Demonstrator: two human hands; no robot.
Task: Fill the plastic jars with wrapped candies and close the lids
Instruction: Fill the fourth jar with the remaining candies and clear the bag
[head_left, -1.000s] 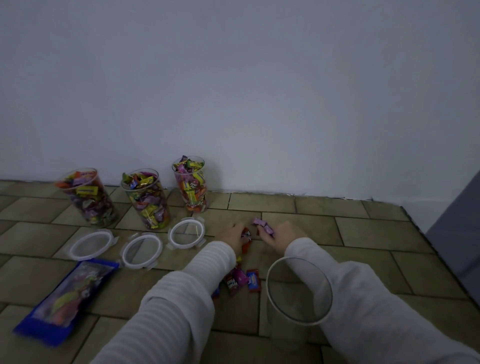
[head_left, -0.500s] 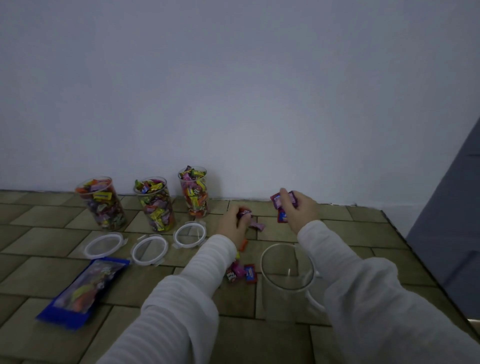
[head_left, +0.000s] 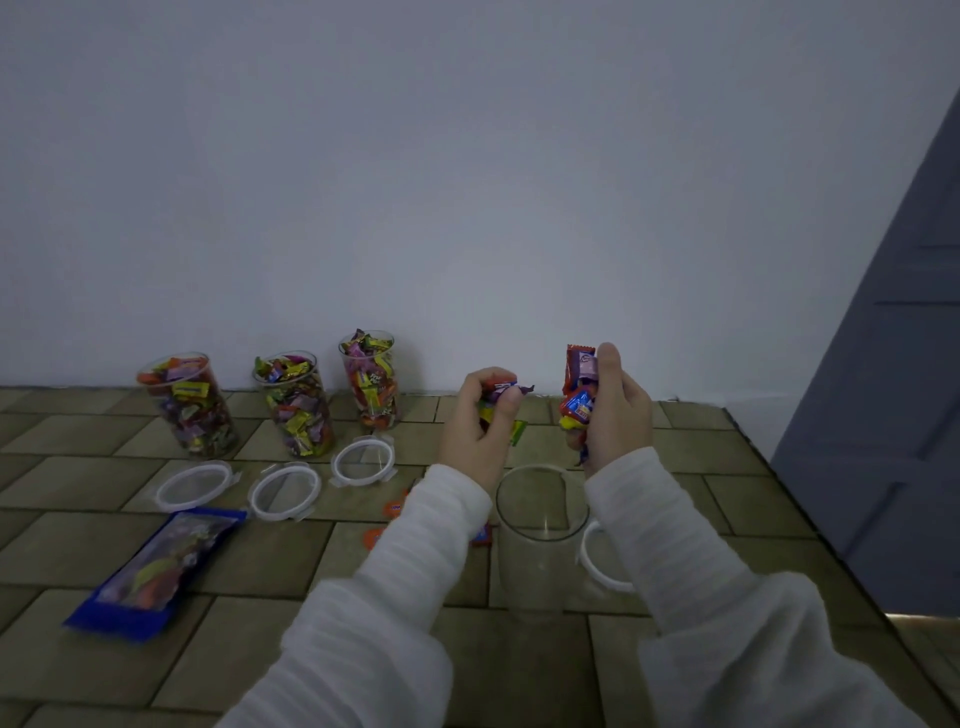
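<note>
Three jars by the wall filled with candies, lids lying off beside them. Fourth jar empty, below left hand and right hand, each clutching wrapped candies. Remaining: fill it, close all four

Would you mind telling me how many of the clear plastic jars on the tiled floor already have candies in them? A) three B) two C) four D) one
A: three filled jars stand in a row by the wall, each packed with wrapped candies, while the fourth jar between the person's arms looks empty.
</note>
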